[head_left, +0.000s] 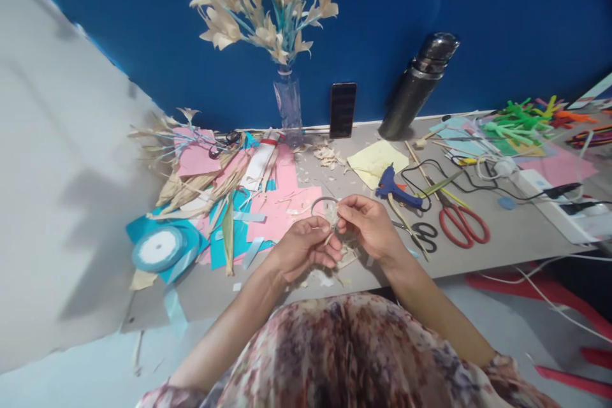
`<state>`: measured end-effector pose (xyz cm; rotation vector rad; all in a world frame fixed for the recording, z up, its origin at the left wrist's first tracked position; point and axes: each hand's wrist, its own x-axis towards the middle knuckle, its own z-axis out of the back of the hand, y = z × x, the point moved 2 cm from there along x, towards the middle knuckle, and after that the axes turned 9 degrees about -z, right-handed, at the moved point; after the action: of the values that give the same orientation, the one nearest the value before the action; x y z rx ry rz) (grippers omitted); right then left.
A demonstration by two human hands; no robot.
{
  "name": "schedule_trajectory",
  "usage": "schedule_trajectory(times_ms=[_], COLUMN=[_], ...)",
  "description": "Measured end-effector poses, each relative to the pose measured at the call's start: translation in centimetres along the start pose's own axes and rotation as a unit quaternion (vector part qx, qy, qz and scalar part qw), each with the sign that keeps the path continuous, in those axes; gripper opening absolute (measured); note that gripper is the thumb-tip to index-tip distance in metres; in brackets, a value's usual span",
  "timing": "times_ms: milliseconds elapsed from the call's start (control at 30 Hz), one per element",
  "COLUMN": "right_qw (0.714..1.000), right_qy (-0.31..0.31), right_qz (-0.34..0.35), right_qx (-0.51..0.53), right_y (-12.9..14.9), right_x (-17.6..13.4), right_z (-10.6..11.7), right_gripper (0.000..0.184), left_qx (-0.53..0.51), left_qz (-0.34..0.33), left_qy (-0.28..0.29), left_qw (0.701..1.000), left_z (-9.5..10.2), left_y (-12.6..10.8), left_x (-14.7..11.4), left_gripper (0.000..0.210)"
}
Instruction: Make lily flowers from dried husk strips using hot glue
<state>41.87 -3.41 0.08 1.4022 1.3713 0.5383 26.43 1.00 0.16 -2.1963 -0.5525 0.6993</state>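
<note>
My left hand (306, 243) pinches a small pale piece (331, 211), perhaps dried husk, between thumb and finger; its other fingers curl loosely below. From the right, my right hand (366, 220) grips the upper side of the same piece with its fingertips. A thin dark loop (321, 200) stands just behind the fingers, and I cannot tell whether it is joined to the piece. Pink paper (282, 210) with scraps lies left of the hands. To the right are black-handled scissors (424, 234) and a blue glue gun (396, 188).
Red-handled scissors (463, 223) and a white power strip (554, 207) lie right. Along the back stand a bottle (287, 102) of husk flowers (268, 6), a phone (343, 109) and a flask (415, 89). A ribbon roll (160, 247) and husks (191, 182) lie left.
</note>
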Motion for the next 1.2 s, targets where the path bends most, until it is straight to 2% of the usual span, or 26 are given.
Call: schedule_trajectory(times_ms=[233,367,433,533,600,667,700,733,833,900,933,1000,1100,1200], right_qw=[1.000,0.999,0.999,0.999,0.990,0.959,0.932,0.895,0.754,0.692,0.674,0.658,0.657,0.656], right_qy=[0.003,0.004,0.001,-0.035,-0.086,-0.140,-0.170,-0.200,-0.272,-0.307,-0.313,-0.295,-0.229,-0.199], right_qz=[0.017,0.013,0.011,0.035,0.073,0.108,0.122,0.132,0.133,0.117,0.110,0.098,0.084,0.076], right_qx=[0.025,0.031,0.034,0.003,-0.080,-0.219,-0.297,-0.377,-0.583,-0.643,-0.660,-0.686,-0.713,-0.724], right_y=[-0.2,-0.5,-0.5,0.1,0.9,1.8,2.2,2.5,2.8,2.6,2.4,2.0,1.5,1.3], right_x=[-0.2,-0.2,-0.2,-0.7,-1.6,-3.0,-3.7,-4.4,-6.1,-6.7,-6.8,-6.7,-6.4,-6.3], right_z=[0.3,0.3,0.5,1.6,3.3,5.6,7.0,8.5,12.9,15.5,16.5,17.7,18.1,17.7], right_gripper=[0.029,0.030,0.032,0.034,0.033,0.030,0.028,0.025,0.019,0.018,0.016,0.015,0.016,0.019], left_qx=[0.049,0.073,0.064,0.055,0.058,0.070,0.079,0.087,0.105,0.112,0.112,0.100,0.074,0.063], left_qz=[0.021,-0.024,-0.034,-0.029,-0.031,-0.038,-0.041,-0.043,-0.046,-0.049,-0.048,-0.037,-0.005,0.027], left_qy=[-0.013,-0.046,-0.045,-0.034,-0.034,-0.041,-0.045,-0.050,-0.052,-0.041,-0.033,-0.016,0.018,0.050], left_qw=[0.998,0.996,0.996,0.998,0.997,0.996,0.995,0.994,0.992,0.992,0.992,0.994,0.997,0.996], left_z=[0.1,0.1,0.0,0.0,0.2,0.5,0.6,0.8,1.0,0.8,0.6,-0.1,-1.6,-3.3], left_y=[0.4,0.3,0.3,0.3,0.1,-0.2,-0.4,-0.5,-0.7,-0.6,-0.5,-0.2,0.3,0.9], left_x=[-0.1,-0.4,-0.4,-0.5,-0.6,-0.8,-0.9,-0.9,-0.9,-0.7,-0.5,-0.1,1.0,2.4], left_gripper=[0.035,0.033,0.034,0.035,0.034,0.034,0.034,0.034,0.035,0.035,0.034,0.034,0.034,0.033])
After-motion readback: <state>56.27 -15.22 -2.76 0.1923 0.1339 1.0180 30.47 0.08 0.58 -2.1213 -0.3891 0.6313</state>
